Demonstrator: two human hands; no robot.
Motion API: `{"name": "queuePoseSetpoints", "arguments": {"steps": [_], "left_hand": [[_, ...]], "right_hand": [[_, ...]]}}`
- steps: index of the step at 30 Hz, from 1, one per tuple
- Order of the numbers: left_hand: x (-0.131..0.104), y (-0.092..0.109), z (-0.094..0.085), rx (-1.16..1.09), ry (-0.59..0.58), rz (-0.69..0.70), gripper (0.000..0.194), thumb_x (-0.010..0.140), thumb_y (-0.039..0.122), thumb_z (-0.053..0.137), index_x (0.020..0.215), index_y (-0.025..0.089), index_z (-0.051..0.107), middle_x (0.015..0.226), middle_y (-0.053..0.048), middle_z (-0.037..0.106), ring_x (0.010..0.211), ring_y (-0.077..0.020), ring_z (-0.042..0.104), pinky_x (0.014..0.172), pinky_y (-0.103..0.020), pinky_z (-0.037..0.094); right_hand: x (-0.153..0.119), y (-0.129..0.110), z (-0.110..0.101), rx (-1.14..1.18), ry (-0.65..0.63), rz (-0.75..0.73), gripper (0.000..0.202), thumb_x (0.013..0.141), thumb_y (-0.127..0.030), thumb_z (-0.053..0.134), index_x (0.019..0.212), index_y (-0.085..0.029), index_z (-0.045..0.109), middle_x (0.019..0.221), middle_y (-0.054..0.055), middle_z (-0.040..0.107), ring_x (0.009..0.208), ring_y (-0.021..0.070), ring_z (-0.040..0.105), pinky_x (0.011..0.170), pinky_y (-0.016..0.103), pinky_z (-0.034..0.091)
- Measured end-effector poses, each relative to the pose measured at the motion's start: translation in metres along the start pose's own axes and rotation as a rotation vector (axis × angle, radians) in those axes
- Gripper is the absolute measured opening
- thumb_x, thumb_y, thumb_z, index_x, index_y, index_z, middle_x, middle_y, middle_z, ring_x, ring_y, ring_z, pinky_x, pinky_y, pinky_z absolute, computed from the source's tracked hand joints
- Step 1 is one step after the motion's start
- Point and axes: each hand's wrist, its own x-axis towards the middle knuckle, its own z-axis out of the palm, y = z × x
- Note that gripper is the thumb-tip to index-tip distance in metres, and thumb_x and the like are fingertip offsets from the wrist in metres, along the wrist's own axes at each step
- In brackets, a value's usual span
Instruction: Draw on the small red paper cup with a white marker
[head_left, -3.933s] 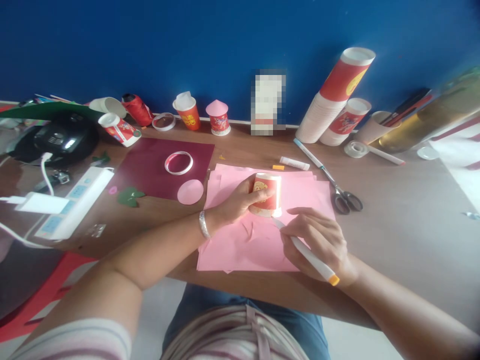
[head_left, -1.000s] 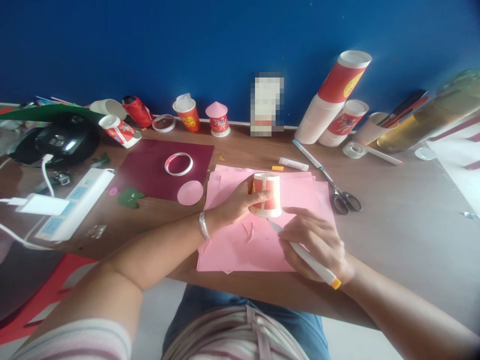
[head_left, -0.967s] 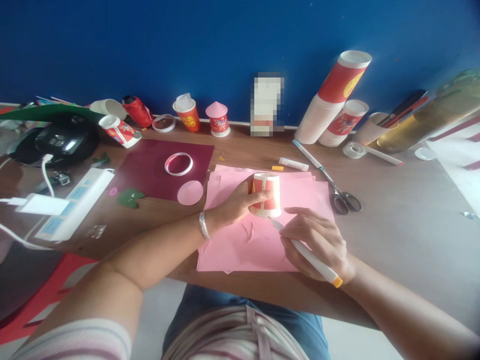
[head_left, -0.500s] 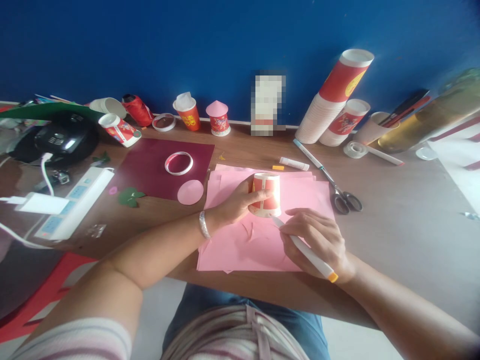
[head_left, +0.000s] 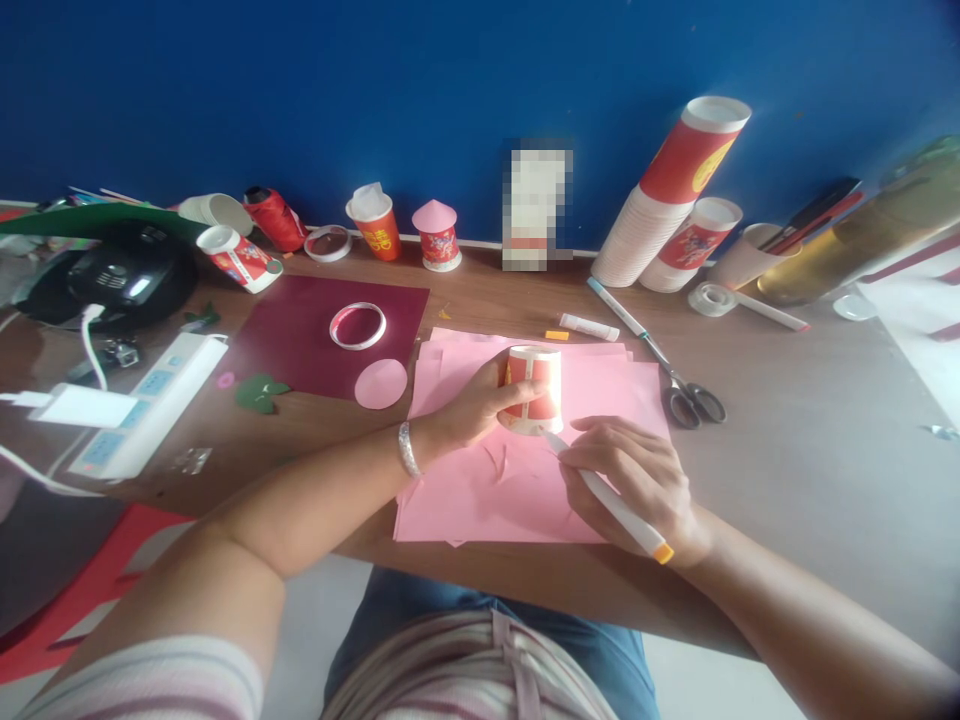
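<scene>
My left hand is wrapped round a red and white paper cup, its thumb across the cup's front. Below the cup lie several pink paper sheets. In my right hand is a white marker with an orange end; its tip is at the cup's lower rim. Whether the tip touches the rim I cannot tell. A yellow-orange cap and a glue stick lie at the back edge of the pink paper.
Scissors and a blue-tipped marker lie to the right. Stacked cups lean behind. A maroon sheet bears a white ring and pink disc. A power strip is at left.
</scene>
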Motion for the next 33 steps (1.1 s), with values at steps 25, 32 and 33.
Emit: {"name": "queuePoseSetpoints", "arguments": {"steps": [25, 32, 33], "left_hand": [[-0.0001, -0.0039, -0.0021, 0.023, 0.054, -0.032, 0.042, 0.084, 0.042, 0.078, 0.11, 0.016, 0.058, 0.095, -0.005, 0.063, 0.084, -0.0158, 0.062, 0.073, -0.028, 0.053], [0.0001, -0.0022, -0.0005, 0.054, 0.064, -0.014, 0.042, 0.084, 0.041, 0.078, 0.111, 0.016, 0.059, 0.098, -0.006, 0.063, 0.087, -0.0166, 0.063, 0.074, -0.028, 0.052], [0.0003, -0.0025, -0.0008, 0.049, 0.06, -0.015, 0.042, 0.083, 0.042, 0.078, 0.111, 0.016, 0.059, 0.097, -0.006, 0.063, 0.086, -0.0167, 0.063, 0.074, -0.028, 0.052]], "right_hand": [[0.0021, -0.0015, -0.0019, -0.001, -0.035, 0.047, 0.021, 0.085, -0.002, 0.061, 0.092, -0.021, 0.06, 0.07, -0.003, 0.061, 0.067, 0.0151, 0.067, 0.071, 0.033, 0.063], [0.0064, -0.0038, -0.0068, 0.064, -0.076, 0.082, 0.019, 0.087, -0.002, 0.058, 0.09, -0.021, 0.06, 0.069, -0.003, 0.061, 0.068, 0.0157, 0.068, 0.071, 0.033, 0.063], [0.0065, -0.0038, -0.0068, 0.066, -0.073, 0.08, 0.02, 0.086, -0.002, 0.058, 0.091, -0.021, 0.06, 0.069, -0.003, 0.061, 0.068, 0.0157, 0.068, 0.071, 0.033, 0.063]]}}
